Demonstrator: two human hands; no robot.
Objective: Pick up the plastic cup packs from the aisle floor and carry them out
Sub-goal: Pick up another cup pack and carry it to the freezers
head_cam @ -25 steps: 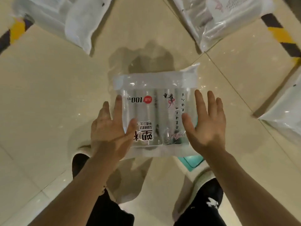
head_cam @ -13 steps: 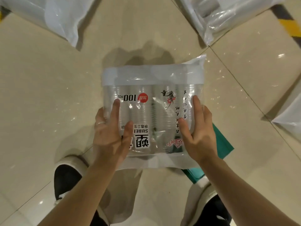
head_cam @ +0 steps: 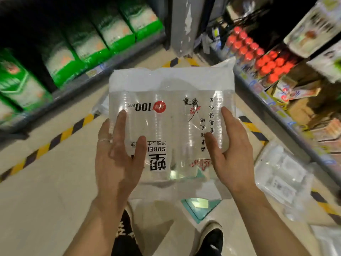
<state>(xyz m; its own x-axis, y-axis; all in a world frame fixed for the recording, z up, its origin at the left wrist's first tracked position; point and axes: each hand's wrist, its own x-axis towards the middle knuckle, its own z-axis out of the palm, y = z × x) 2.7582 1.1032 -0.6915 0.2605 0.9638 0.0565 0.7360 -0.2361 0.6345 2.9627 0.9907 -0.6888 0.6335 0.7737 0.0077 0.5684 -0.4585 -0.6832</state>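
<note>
Beige aisle floor with yellow-and-black hazard tape runs between the shelves as I look down. Green packages fill the left shelf. My left hand grips the left side of the plastic cup pack, thumb on top, fingers curled around its edge; I hold the clear pack off the floor, its print upside down to me. My right hand clamps the right side likewise. More clear packs lie on the floor at right, below red-capped bottles.
</note>
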